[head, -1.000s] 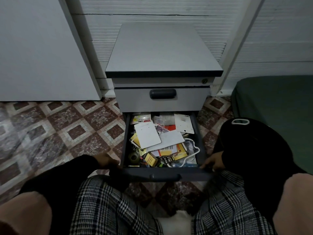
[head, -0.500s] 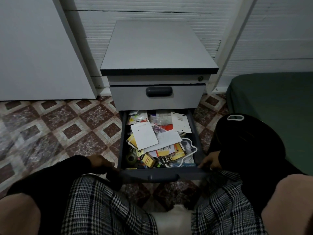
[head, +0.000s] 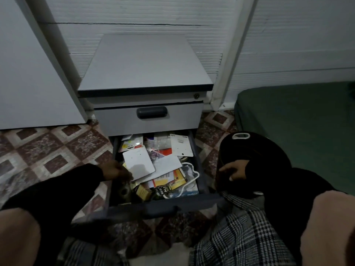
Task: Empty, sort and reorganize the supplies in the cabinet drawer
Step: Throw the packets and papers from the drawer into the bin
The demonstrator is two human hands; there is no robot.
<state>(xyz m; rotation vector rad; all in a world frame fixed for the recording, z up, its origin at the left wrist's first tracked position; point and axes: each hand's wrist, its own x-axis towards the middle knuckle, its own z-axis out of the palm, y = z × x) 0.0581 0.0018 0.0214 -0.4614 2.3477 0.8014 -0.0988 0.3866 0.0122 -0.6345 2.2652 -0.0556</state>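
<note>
2 drawers show on the grey cabinet [head: 146, 62]: the upper drawer [head: 148, 119] is closed, and the lower drawer [head: 153, 208] below it is pulled out over the tiled floor [head: 53, 150], full of mixed supplies. Right of the cabinet lies a black bag [head: 255, 150]. A white card [head: 138, 164] tops the pile. Of the hands, the left hand [head: 115, 172] reaches into the drawer at that card's edge, grasp unclear; the right hand [head: 235, 170] hovers beside the drawer, fingers relaxed, holding nothing.

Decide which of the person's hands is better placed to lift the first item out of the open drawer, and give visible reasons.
Left. The left hand is already inside the open drawer, beside the white card. The right hand is outside it, over the black bag.
</note>
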